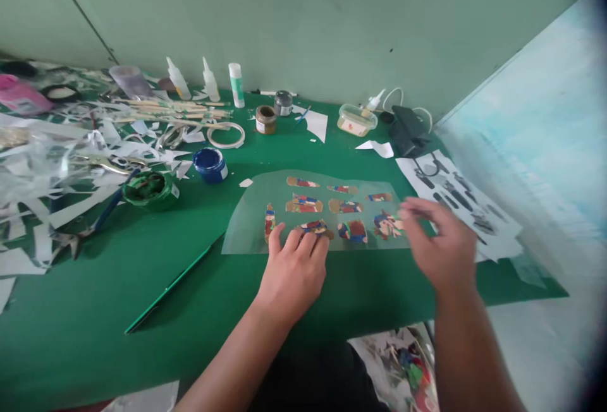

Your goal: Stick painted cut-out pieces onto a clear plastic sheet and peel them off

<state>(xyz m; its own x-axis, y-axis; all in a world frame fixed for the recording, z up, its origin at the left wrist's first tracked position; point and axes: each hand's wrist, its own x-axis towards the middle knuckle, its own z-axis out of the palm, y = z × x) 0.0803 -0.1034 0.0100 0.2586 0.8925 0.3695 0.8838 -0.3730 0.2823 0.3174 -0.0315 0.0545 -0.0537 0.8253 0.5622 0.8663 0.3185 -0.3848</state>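
A clear plastic sheet (pixel 246 229) lies on the green table, bearing several small painted cut-out figures in brown, red and blue. My left hand (pixel 294 273) rests at the sheet's near edge, fingers apart and pressed down, partly covering one painted piece (pixel 313 229). Over the right end of the sheet is my right hand (pixel 439 241), thumb and fingertips drawn together and slightly blurred. Whatever it may pinch is too small to make out. Close by its fingertips lies a red, white and blue painted piece (pixel 386 225).
A green paintbrush (pixel 175 282) lies to the left, near green (pixel 152 191) and blue paint jars (pixel 210 165). Paper scraps, pliers (pixel 76 238) and sticks crowd the far left. Glue bottles, a glue stick (pixel 236 85) and a plastic tub (pixel 355 121) stand behind; printed sheets (pixel 497 235) lie right.
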